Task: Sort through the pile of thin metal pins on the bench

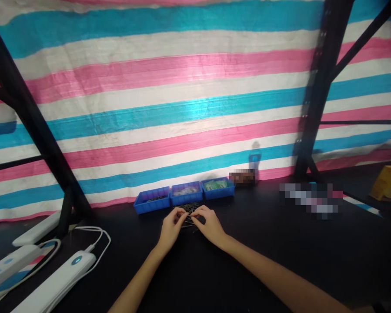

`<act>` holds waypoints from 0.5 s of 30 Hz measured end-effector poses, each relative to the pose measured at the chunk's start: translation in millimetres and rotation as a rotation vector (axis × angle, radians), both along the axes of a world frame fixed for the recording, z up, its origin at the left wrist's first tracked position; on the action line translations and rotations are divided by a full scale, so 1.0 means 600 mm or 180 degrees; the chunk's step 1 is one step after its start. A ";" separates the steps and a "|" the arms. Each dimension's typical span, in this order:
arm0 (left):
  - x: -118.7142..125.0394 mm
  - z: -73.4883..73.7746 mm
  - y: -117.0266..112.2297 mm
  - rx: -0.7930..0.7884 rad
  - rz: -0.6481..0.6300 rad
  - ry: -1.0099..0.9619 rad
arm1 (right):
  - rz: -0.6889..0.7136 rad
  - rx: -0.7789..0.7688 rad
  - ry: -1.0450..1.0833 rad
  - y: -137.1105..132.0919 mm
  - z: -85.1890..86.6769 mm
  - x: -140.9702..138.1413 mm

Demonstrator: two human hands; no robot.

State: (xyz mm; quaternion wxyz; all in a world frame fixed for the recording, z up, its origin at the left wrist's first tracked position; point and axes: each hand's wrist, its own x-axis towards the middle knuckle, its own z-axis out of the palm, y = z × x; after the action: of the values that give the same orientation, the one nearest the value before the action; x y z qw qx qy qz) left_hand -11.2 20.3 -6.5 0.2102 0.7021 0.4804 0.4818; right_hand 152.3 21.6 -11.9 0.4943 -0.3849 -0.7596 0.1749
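My left hand [172, 227] and my right hand [209, 224] face each other over a pile of thin dark sticks, perhaps long screws or nails [191, 207], on the black table. The thumb and fingers of each hand are pinched together at the pile. What lies between the fingertips is too small to make out. Just behind the pile stand three blue bins in a row. The left bin [139, 209] holds small dark pieces. Whitish pieces lie in the middle bin [186, 200], and green-and-white ones in the right bin [218, 193].
White power strips [56, 287] with white cables [105, 239] lie at the left. Black metal posts [35, 117] rise on both sides before a striped sheet [182, 74]. Blurred items [312, 201] are on the table [247, 261] at right, near a yellow object [389, 182].
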 end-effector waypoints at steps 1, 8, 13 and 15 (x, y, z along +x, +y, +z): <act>0.000 -0.001 0.000 -0.0007 0.0011 0.0009 | 0.0008 -0.0013 0.0066 0.001 -0.001 0.000; 0.001 -0.002 -0.003 0.0026 -0.0024 0.0248 | 0.0047 0.0036 0.0412 0.005 -0.001 0.001; 0.002 -0.003 -0.004 0.0029 -0.0021 0.0427 | 0.0124 -0.0011 0.0465 0.003 0.002 0.001; 0.002 -0.004 -0.005 0.0011 -0.0064 0.0488 | 0.0183 -0.0056 0.0447 0.002 0.003 0.001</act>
State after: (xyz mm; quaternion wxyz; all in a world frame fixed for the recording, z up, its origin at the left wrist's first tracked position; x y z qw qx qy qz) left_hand -9.8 17.5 -9.1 0.1764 0.7421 0.4872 0.4253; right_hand 152.8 23.0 -10.3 0.5377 -0.3540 -0.7322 0.2222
